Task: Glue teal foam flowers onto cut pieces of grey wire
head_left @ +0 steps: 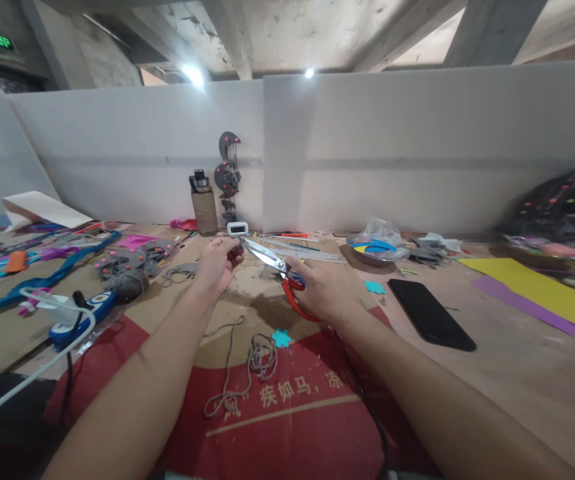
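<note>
My right hand (325, 288) is closed round the red handles of a pair of scissors (266, 256). The silver blades point left and away, their tips close to my left hand (219, 264). My left fingers pinch a small dark grey piece (239, 253) whose kind I cannot make out; it is largely covered by the fingers. Below the hands, a tangle of grey yarn (262, 357) lies on the red and brown cardboard (297, 433). Beside it sits a turquoise flower-shaped cutout (281, 338).
To the right lie a black phone (431, 313), a bowl with plastic wrap (375, 243) and yellow sheet (542, 290). At the left are a blue power strip (85, 317) with a white cable and several grey pieces with pink dots (132, 267). A bottle (204, 207) stands at the back panel.
</note>
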The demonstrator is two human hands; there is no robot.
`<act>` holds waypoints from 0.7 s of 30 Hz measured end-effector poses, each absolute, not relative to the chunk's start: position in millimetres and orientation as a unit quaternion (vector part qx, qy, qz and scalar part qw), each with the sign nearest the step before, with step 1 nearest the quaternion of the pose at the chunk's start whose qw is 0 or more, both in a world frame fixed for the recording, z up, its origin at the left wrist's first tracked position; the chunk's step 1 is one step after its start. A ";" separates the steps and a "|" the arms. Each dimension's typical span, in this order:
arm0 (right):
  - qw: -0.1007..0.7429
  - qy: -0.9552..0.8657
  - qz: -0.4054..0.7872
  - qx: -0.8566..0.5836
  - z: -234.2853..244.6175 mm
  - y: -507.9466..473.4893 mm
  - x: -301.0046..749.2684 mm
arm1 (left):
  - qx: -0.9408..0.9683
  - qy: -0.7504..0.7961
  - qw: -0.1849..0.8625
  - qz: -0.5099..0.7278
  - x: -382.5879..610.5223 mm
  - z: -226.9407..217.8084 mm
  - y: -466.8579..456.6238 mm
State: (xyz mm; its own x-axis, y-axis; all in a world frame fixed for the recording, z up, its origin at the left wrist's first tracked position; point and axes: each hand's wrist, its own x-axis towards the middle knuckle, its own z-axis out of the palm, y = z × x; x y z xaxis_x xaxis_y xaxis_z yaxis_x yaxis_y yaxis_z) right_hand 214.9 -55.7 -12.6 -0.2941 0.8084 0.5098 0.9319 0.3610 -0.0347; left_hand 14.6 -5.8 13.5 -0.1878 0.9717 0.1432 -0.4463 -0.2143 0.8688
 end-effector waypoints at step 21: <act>0.164 -0.791 -0.145 -0.572 -8.9 -59.6 212.4 | 0.380 0.376 0.498 0.682 15.2 8.5 -3.9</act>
State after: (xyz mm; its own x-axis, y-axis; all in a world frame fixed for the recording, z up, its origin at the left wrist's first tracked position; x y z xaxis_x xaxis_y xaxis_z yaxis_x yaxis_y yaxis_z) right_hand 212.4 -59.6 -8.9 -0.2923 0.8566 0.4252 0.9517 0.3043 0.0411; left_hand 15.2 -3.9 8.5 -0.2137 0.9661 0.1446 -0.3944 -0.2208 0.8920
